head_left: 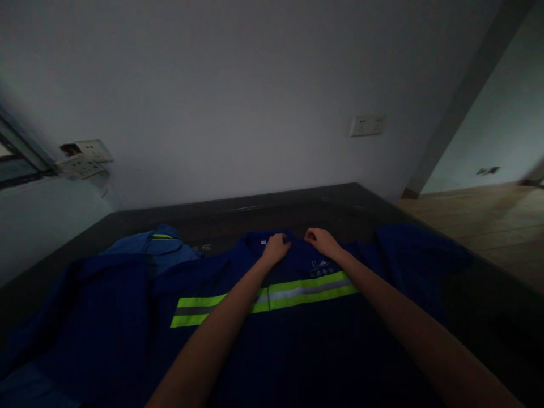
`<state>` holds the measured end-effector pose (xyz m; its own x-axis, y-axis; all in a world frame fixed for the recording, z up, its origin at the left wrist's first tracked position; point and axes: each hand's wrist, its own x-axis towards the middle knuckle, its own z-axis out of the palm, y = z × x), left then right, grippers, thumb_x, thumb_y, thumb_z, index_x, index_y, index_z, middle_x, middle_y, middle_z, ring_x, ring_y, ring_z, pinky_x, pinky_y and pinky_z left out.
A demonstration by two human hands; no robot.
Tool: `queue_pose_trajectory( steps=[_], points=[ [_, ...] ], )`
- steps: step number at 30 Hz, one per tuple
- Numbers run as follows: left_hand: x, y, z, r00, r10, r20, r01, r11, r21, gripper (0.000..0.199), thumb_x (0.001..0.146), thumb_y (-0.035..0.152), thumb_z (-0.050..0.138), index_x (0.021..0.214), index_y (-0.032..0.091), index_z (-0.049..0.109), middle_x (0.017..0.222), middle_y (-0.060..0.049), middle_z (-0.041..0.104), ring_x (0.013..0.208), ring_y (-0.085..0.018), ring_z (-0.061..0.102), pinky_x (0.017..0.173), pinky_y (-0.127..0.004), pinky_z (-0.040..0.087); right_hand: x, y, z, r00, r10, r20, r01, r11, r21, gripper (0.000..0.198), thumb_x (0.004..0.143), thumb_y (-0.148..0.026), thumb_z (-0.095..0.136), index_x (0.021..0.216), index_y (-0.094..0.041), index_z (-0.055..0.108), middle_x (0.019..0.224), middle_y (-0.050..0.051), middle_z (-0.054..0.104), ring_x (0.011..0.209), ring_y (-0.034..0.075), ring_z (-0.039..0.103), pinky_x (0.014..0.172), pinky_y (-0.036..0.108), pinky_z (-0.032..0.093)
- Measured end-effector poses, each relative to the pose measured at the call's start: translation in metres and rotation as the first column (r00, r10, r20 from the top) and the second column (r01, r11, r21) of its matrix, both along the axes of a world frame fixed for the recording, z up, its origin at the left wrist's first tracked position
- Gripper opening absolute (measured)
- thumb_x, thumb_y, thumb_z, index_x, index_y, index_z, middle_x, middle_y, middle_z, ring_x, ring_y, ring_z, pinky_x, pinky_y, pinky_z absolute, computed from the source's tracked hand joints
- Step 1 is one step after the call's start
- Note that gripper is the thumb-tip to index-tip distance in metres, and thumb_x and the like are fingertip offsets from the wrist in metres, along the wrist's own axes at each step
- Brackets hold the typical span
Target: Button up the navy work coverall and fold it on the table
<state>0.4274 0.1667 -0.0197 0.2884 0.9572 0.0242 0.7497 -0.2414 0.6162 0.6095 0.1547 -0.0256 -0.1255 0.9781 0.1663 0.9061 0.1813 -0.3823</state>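
Note:
A dark blue work jacket (306,334) lies spread face up in front of me, with a yellow-green and silver reflective band (304,293) across its chest. Its collar (250,242) points away from me, and a small white label shows inside. My left hand (277,248) is closed on the collar edge, fingers curled. To its right, my right hand (324,242) is also closed, thumb and fingers pinching at the jacket's neck edge. White print (322,267) shows on the chest below my right hand. Both fingertips are partly hidden in the dim light.
Under the jacket is a dark table (272,212) against a pale wall. Lighter blue clothing (164,249) lies behind the left sleeve. Wall sockets (368,125) are at the right, and more sockets (91,154) at the left. Wooden floor (480,209) shows on the right.

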Motion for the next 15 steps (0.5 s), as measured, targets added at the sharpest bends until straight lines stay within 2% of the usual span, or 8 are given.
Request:
queue_pose_trajectory(
  steps=[3,5,8,11,13,15],
  points=[
    [-0.006,0.002,-0.003,0.995,-0.018,0.094,0.020,1.000,-0.023,0.024,0.079,0.014,0.060,0.102,0.015,0.060,0.104,-0.009,0.067,0.101,-0.020,0.062,0.088,-0.031,0.047,-0.003,0.000,0.005,0.998,-0.038,-0.042,0.042,0.993,0.114,0.012,0.083,-0.019,0.054,0.086,-0.018,0.065,0.088,0.006,0.064,0.086,0.017,0.057,0.074,0.024,0.039],
    [-0.008,0.001,-0.004,0.985,-0.035,0.169,0.043,0.998,-0.042,0.031,0.078,0.009,0.058,0.109,0.015,0.057,0.107,-0.008,0.067,0.100,-0.017,0.063,0.086,-0.029,0.049,-0.010,0.001,0.009,0.992,-0.044,-0.118,0.062,0.987,0.148,0.011,0.083,-0.022,0.053,0.084,-0.018,0.064,0.082,0.005,0.065,0.080,0.016,0.058,0.072,0.024,0.040],
    [-0.006,0.000,-0.008,0.956,-0.057,0.289,0.083,0.993,-0.080,0.036,0.080,0.004,0.054,0.114,0.017,0.052,0.104,-0.006,0.068,0.092,-0.015,0.065,0.081,-0.028,0.052,-0.023,0.006,0.012,0.957,-0.057,-0.286,0.061,0.998,0.008,0.013,0.084,-0.027,0.053,0.081,-0.018,0.061,0.065,0.001,0.062,0.061,0.013,0.058,0.061,0.023,0.041],
    [-0.005,-0.001,-0.014,0.852,-0.011,0.523,0.112,0.980,-0.162,0.041,0.078,0.002,0.054,0.115,0.017,0.048,0.101,-0.007,0.068,0.086,-0.015,0.067,0.078,-0.029,0.054,-0.032,0.012,0.010,0.845,-0.123,-0.520,0.041,0.985,-0.167,0.012,0.084,-0.029,0.055,0.084,-0.017,0.058,0.053,-0.004,0.055,0.045,0.011,0.052,0.047,0.021,0.040],
    [-0.005,0.000,-0.018,0.773,0.033,0.633,0.130,0.969,-0.209,0.044,0.076,0.000,0.055,0.116,0.017,0.046,0.101,-0.007,0.067,0.083,-0.014,0.066,0.077,-0.030,0.054,-0.033,0.016,0.006,0.767,-0.165,-0.619,0.049,0.978,-0.201,0.008,0.081,-0.024,0.058,0.085,-0.017,0.057,0.050,-0.005,0.052,0.043,0.010,0.051,0.043,0.019,0.040],
    [-0.006,0.002,-0.020,0.759,0.033,0.651,0.143,0.966,-0.217,0.045,0.076,0.003,0.057,0.116,0.017,0.045,0.100,-0.006,0.066,0.080,-0.014,0.066,0.075,-0.030,0.053,-0.032,0.019,0.003,0.741,-0.176,-0.647,0.068,0.980,-0.189,0.010,0.077,-0.019,0.061,0.085,-0.016,0.058,0.051,-0.005,0.053,0.046,0.010,0.053,0.044,0.019,0.041]
  ],
)
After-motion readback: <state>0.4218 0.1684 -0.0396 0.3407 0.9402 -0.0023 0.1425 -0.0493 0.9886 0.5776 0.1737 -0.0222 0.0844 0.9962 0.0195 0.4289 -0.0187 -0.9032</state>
